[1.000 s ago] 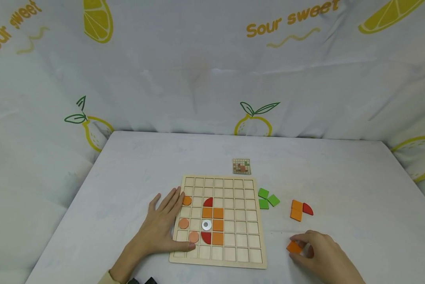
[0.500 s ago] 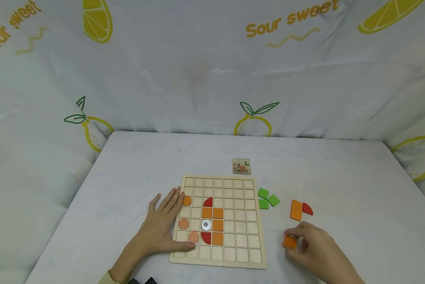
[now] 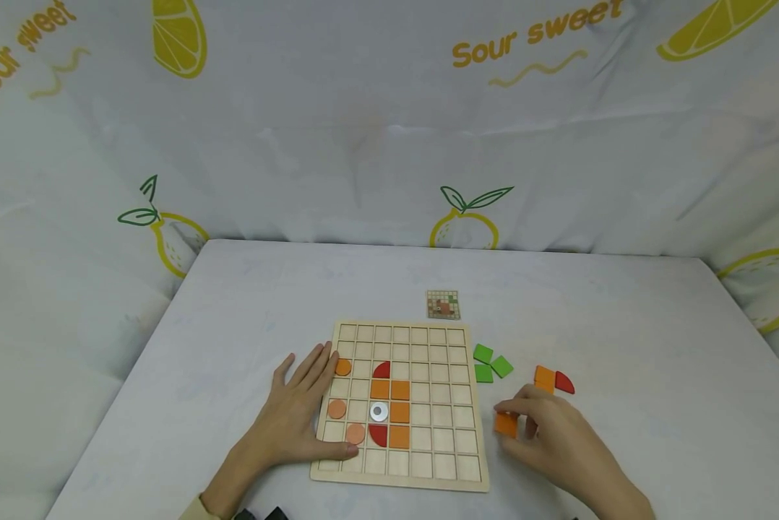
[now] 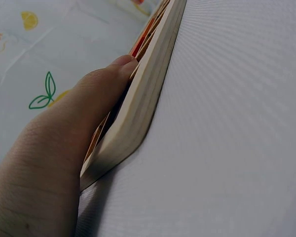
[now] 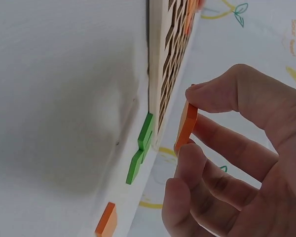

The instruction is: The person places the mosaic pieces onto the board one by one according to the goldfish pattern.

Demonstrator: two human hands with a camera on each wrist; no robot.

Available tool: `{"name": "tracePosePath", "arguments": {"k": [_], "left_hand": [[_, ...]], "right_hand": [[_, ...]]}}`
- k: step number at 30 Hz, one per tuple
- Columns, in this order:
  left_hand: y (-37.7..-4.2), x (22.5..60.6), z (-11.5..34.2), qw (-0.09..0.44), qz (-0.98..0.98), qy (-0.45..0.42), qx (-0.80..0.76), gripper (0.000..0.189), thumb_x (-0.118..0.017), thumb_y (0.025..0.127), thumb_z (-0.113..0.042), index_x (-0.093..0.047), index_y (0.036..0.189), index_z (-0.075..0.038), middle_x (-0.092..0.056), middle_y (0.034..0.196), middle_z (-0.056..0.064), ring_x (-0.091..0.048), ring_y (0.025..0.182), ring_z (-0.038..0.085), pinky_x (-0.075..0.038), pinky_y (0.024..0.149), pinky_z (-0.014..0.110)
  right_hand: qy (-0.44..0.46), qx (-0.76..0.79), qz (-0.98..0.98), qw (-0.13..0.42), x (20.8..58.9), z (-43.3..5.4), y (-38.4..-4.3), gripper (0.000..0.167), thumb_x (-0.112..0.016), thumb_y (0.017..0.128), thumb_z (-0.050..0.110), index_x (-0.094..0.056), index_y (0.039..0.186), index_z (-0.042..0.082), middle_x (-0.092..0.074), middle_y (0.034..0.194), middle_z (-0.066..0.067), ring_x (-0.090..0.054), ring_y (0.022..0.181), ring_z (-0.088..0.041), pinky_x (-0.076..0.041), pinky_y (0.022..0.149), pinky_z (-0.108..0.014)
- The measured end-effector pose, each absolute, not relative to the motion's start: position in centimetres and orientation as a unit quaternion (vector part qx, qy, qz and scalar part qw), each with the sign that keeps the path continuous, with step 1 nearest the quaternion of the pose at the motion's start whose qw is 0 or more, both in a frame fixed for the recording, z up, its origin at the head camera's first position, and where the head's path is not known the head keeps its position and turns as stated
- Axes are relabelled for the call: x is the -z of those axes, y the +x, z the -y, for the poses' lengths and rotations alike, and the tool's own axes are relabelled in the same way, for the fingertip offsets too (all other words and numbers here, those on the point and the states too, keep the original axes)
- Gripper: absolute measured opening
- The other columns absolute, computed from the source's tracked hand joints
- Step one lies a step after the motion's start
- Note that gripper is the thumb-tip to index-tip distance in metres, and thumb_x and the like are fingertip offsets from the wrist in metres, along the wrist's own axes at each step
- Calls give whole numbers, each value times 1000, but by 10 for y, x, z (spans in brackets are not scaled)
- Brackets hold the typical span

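My left hand [image 3: 294, 419] rests spread along the left edge of a wooden grid board [image 3: 399, 481], its thumb lying over the lower left cells. In the left wrist view the thumb [image 4: 96, 94] presses on the board's top side. My right hand [image 3: 555, 440] pinches an orange square tile [image 3: 506, 425] just right of the board. The right wrist view shows that tile held between thumb and fingertips, raised off the table. On the board sit several orange square tiles [image 3: 399, 412], two red quarter-circle tiles [image 3: 378, 435], a white disc with a grey centre [image 3: 379, 412] and orange and peach discs [image 3: 337, 409].
Green square tiles [image 3: 502, 367] lie beside the board's right edge. Further right, a loose orange tile [image 3: 545, 376] touches a red quarter-circle [image 3: 564, 382], with my right hand partly covering that spot. A small pattern card [image 3: 443, 305] lies beyond the board. A lemon-print curtain [image 3: 363, 144] hangs behind the table.
My right hand has moved left and away from me toward the board, carrying the orange square tile, and now covers part of the loose orange tiles. The left hand and board stay put.
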State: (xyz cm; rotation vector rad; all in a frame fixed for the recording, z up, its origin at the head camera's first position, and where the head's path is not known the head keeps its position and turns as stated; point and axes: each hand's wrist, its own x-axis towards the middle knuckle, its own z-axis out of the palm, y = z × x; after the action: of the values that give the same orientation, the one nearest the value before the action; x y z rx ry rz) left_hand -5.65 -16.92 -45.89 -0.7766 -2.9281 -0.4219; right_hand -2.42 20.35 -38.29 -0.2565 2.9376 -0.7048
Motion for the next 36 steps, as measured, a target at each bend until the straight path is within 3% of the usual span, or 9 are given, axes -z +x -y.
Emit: {"name": "tracePosePath", "arguments": {"k": [13,17,28,36], "left_hand": [[-57,459,169,40,957,-253,138,134,-62,66,-91,-25,162,-6,-22,172,11,-22,160,28,-10,121,61],[-56,458,169,39,957,-252,138,134,-62,66,-92,-26,162,-6,-22,171,12,-22,160,28,-10,121,61],[-56,457,169,44,956,-254,137,134,-64,66,-90,-27,162,-5,-23,171,13,-24,159,29,-11,120,62],[-56,457,169,45,956,-255,135,134,-64,65,-91,-27,162,-5,-23,171,13,-24,159,29,-11,121,61]], "right_hand": [[-133,273,-952,34,377,-183,-40,29,-83,71,8,-81,100,15,-60,82,10,-46,66,1,-39,52,-17],[-141,283,-948,46,375,-175,-47,30,-86,73,12,-81,102,14,-61,84,10,-46,66,0,-39,53,-18],[-192,315,-928,57,377,-149,-61,33,-77,70,3,-80,103,6,-66,87,5,-47,63,-2,-42,53,-17],[-189,313,-927,79,385,-131,-68,30,-82,73,5,-80,103,5,-65,85,5,-44,60,-2,-40,53,-18]]}}
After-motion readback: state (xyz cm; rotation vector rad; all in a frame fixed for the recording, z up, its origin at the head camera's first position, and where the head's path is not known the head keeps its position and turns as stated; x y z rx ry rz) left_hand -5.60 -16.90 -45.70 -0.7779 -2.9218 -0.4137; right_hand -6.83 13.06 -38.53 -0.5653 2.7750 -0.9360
